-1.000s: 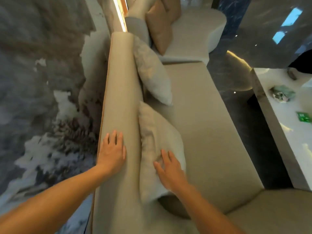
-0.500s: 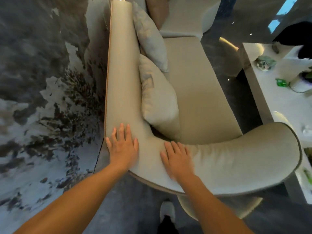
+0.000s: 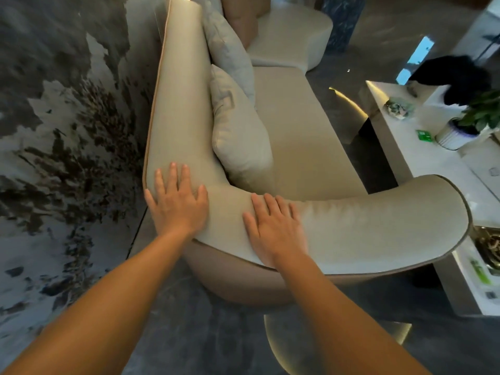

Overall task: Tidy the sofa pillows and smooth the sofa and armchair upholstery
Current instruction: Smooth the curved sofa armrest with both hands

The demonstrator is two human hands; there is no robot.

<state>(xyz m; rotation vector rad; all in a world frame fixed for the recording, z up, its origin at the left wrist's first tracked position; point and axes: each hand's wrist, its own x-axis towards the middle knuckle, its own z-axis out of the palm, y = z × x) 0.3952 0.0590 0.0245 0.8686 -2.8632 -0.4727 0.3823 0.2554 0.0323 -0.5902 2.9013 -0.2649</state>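
Observation:
A beige sofa (image 3: pixel 297 147) runs away from me, its padded backrest (image 3: pixel 181 104) curving near me into an armrest (image 3: pixel 378 228). My left hand (image 3: pixel 177 201) lies flat, fingers spread, on the corner where backrest meets armrest. My right hand (image 3: pixel 273 228) lies flat on the armrest top, fingers together. A light grey pillow (image 3: pixel 240 142) leans against the backrest just beyond my hands. A second grey pillow (image 3: pixel 230 52) stands behind it, and a tan pillow (image 3: pixel 240 20) shows at the far end. Neither hand holds anything.
A marble-patterned wall (image 3: pixel 67 131) stands close to the sofa's left. To the right, a white table (image 3: pixel 446 180) carries a potted plant (image 3: pixel 470 120), green packets and small items. A rounded seat section (image 3: pixel 292 36) lies at the far end. Dark polished floor lies under me.
The view pulled back from over the sofa to behind its corner. My right hand left the near pillow, and both hands slid along the backrest onto the curved corner and armrest.

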